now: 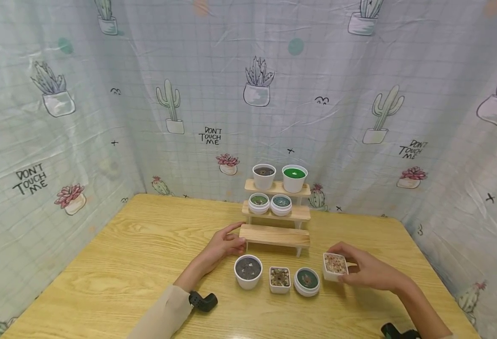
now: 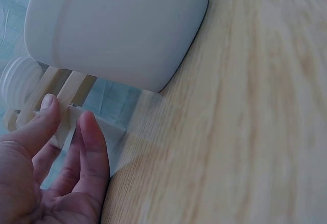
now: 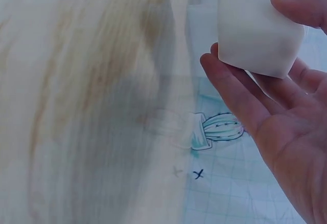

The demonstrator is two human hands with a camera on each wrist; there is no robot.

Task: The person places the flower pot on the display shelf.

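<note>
My right hand (image 1: 369, 268) grips a small square white pot (image 1: 330, 274) filled with pinkish pebbles. In the right wrist view, the thumb lies against the pot's wall (image 3: 255, 29) and the fingers curl under its base. My left hand (image 1: 220, 248) is at the left end of a three-tier wooden stand (image 1: 274, 234), thumb and fingers around the end of its lowest board. Just in front of that hand stands a round white pot (image 1: 247, 281) with grey fill. Beside it are a square pebble pot (image 1: 280, 287) and a low round pot (image 1: 308, 289) with dark green fill.
On the stand's top tier are a grey-filled pot (image 1: 264, 179) and a bright green-filled pot (image 1: 294, 181). The middle tier bears two low round pots, one green-topped (image 1: 259, 205) and one bluish (image 1: 281, 206). A cactus-print curtain (image 1: 214, 70) encloses the wooden table (image 1: 155, 235).
</note>
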